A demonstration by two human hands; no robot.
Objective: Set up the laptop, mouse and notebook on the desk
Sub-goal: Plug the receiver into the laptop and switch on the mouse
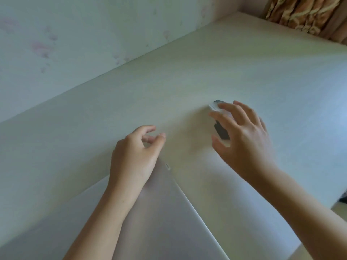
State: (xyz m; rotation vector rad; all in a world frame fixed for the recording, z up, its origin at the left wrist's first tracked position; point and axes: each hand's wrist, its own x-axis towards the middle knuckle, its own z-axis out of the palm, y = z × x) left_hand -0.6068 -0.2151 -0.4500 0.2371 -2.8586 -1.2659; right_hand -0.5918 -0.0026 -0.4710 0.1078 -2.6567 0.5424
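Right hand (244, 139) fingers spread over blurred, seemingly glossy mouse (221, 131), left hand (135, 156) loosely curled, empty, above smooth flat laptop (159, 212)

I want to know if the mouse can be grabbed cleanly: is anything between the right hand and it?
Nothing visible: the right hand is spread directly over the mouse on the bare desk.
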